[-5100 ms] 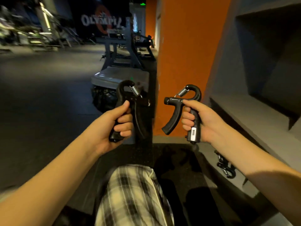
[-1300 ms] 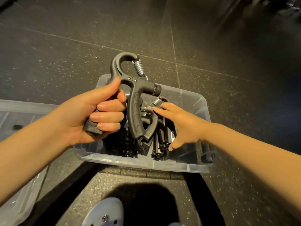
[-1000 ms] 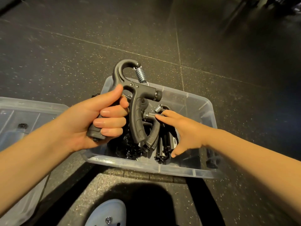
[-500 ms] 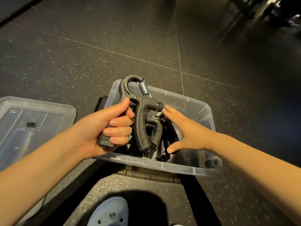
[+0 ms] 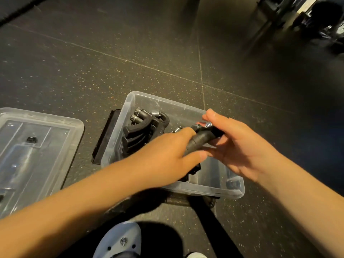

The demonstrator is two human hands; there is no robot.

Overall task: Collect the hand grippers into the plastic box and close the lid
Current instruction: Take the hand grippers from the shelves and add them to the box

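A clear plastic box stands on the dark floor with several black hand grippers stacked in its left half. Over the box, a black hand gripper lies tilted between both hands. My left hand wraps its lower handle. My right hand holds its upper end by the spring, thumb on top. The clear lid lies flat on the floor to the left of the box.
A black flat piece lies against the box's left wall. My light shoe is at the bottom centre. Dark gym equipment stands at the top right. Speckled floor tiles surround the box.
The gripper in my left hand came down from upright to tilted low over the box's middle. My right hand left the stacked grippers and took its spring end. The view shifted so the box sits lower.
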